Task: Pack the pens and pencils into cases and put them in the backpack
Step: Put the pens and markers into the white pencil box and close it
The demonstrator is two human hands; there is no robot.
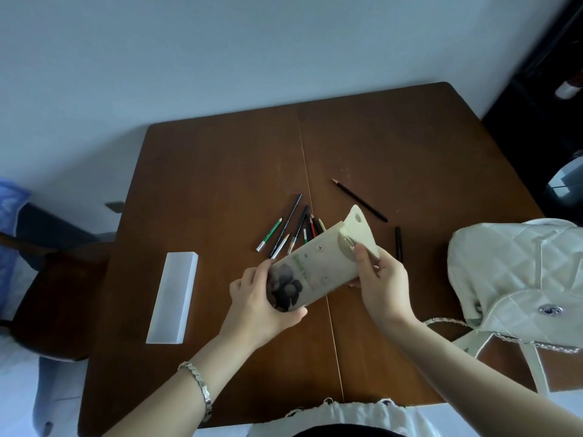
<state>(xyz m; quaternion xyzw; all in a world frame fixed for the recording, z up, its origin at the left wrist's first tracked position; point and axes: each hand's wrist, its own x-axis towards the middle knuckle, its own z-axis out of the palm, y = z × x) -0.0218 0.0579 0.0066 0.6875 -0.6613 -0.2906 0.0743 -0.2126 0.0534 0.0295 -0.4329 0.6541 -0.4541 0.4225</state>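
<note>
A beige fabric pencil case, flap raised, is gripped above the brown wooden table: its printed end by the left hand, its mouth pinched by the right hand. Behind the case, slim pencils lie scattered; right of it, a quilted white backpack rests.

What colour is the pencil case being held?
Beige pencil case with a dark flower-like print near its lower end; seen in the head view.

- A brown wooden table with a seam down its middle, under and all around the fingers.
- A dark chair, well left of the fingers.
- A pale wall, beyond them.
</note>
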